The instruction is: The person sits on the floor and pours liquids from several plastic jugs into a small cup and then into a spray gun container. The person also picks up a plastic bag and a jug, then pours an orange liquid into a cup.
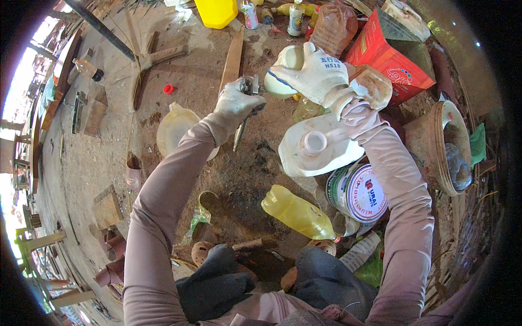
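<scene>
Both my hands wear white knit gloves. My left hand (235,104) is closed around a silver metal tool (251,85) with dark parts, mostly covered by my fingers. Just right of it, my right hand (315,73) grips a pale, whitish-green rounded container (286,68), tilted, with my thumb across its side. A small gap shows between the metal tool and the container. Below my right hand lies a cut translucent white jug (321,145). A shallow cream plastic container (173,127) sits partly behind my left forearm.
A paint can (356,190) and a bottle of yellow liquid (300,213) lie near my knees. To the right are a tan bucket (429,142) and a red packet (391,62). At the far side stands a yellow container (216,12). A red cap (169,89) lies left on the dirt floor.
</scene>
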### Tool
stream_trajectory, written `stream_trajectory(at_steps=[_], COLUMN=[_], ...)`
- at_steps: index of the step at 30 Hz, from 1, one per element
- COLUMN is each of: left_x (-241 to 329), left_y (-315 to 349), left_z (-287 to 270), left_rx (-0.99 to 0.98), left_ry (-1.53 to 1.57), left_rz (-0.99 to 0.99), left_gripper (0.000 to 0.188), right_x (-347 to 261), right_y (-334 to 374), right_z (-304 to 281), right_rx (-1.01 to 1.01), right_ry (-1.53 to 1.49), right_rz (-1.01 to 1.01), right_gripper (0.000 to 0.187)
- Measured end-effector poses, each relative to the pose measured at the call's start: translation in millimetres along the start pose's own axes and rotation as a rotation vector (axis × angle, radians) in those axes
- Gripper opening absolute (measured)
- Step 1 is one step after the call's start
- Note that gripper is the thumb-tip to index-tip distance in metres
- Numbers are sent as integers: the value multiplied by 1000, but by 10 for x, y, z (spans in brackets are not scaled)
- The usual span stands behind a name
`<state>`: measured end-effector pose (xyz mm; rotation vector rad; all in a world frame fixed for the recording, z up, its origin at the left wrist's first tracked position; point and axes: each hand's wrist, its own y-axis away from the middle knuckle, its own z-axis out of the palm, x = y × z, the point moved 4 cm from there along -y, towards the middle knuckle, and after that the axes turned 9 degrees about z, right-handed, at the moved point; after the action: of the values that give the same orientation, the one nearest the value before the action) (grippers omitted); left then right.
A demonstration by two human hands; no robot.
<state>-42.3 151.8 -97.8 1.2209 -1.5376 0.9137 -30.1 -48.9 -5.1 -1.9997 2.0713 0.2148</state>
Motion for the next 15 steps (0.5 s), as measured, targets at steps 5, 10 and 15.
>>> stream_trajectory(at_steps=[5,10,15], left_x=[-193,-316,-326], left_y=[-18,8,116], left_z=[-122,-230,-258], left_rx=[-177,-310,-325], left_ry=[7,16,-5], left_rz=[-149,-196,-202], left_gripper=[24,30,36], right_x=[-79,-85,-26], right_y=[189,364,421], right_z=[18,-22,-67], right_rx=[96,134,-142], right_ry=[38,21,138], right_rz=[-239,-699,-657], right_gripper=[82,83,103])
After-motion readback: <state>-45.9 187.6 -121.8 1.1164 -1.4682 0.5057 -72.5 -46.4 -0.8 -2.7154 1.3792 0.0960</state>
